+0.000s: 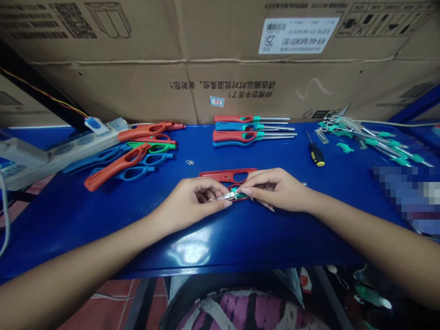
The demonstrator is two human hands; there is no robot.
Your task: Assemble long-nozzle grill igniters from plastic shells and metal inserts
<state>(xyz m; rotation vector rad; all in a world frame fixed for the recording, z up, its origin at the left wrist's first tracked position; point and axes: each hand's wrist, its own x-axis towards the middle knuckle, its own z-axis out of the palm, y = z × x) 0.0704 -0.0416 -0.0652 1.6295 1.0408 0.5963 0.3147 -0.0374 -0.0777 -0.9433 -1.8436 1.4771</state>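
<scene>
Between my two hands is a gas lighter's inner assembly (229, 195), with a clear tank-like end and a green part. My left hand (195, 199) pinches the clear end between thumb and fingers. Fingers of my right hand (275, 189) close on the green end, and they hide part of it. A metal tip (304, 184) shows past the right hand. Directly behind lies a red lighter shell half (220, 176) on the blue table, partly covered by the right fingers. Another red shell piece shows beneath the assembly, mostly hidden.
Assembled lighters (237, 136) lie at the back. Orange, blue and green handle shells (118, 167) pile by a power strip (74, 149) at left. A screwdriver (316, 155), metal-tube assemblies (378, 137) and small pins (189, 162) lie about. Cardboard (137, 91) walls the back.
</scene>
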